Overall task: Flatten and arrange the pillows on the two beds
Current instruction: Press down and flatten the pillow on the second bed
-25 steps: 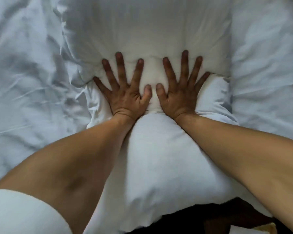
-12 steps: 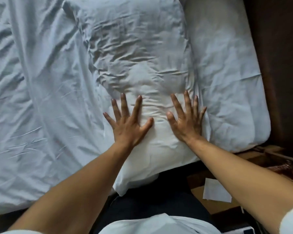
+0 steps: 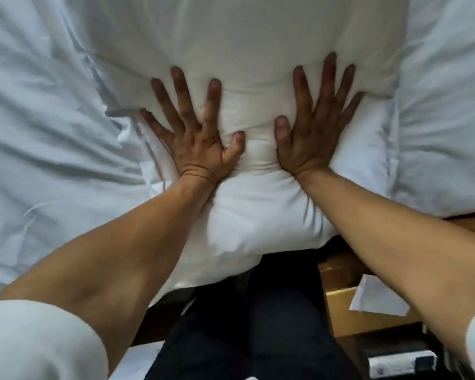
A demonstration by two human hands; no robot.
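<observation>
A white pillow [image 3: 255,45] lies lengthwise in front of me on the bed, and its near end hangs over the bed's edge. My left hand [image 3: 195,133] presses flat into it, fingers spread, left of the middle. Beside it, my right hand [image 3: 313,124] pushes down the same way, a hand's width apart. The pillow is dented deeply under both palms and bulges toward me below the wrists. Neither hand grips anything.
Crumpled white bedding [image 3: 44,127] covers the mattress on the left. On the right lies the white mattress corner [image 3: 444,119]. Below, my dark trousers [image 3: 258,325] stand against the bed edge; a brown cardboard box [image 3: 340,311] with white paper [image 3: 379,300] sits on the floor at right.
My head has dropped closer to the pillow. Both hands have pressed down harder, sinking deeper, and they sit a little wider apart than half a second ago.
</observation>
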